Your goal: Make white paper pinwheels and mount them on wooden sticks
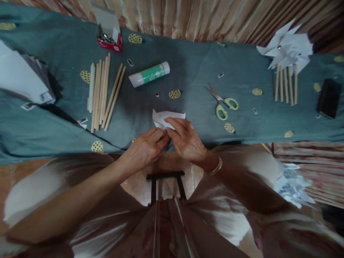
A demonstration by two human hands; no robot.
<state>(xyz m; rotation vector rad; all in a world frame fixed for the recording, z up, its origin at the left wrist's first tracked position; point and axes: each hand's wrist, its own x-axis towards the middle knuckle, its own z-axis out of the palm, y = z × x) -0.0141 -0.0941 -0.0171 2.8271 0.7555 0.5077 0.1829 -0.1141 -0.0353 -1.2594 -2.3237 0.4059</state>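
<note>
A small sheet of white paper (172, 115), partly folded with one raised corner at its left, lies at the table's front edge under my fingers. My left hand (149, 145) is closed on the paper's near side, fingertips pinched together. Beside it, my right hand (186, 139) also grips the paper, its thumb and fingers meeting the left fingertips. My fingers hide the near part of the sheet. Just beyond the paper sits a tiny metal pin (157, 95). Farther back lies a glue stick (149, 74) with a green label.
Scissors (221, 102) with green handles lie to the right. Wooden sticks (100, 93) and a red box (109, 39) of metal pins are at left, near a paper stack (21, 77). Finished paper pinwheels (290, 48) and a dark phone (329, 98) lie far right.
</note>
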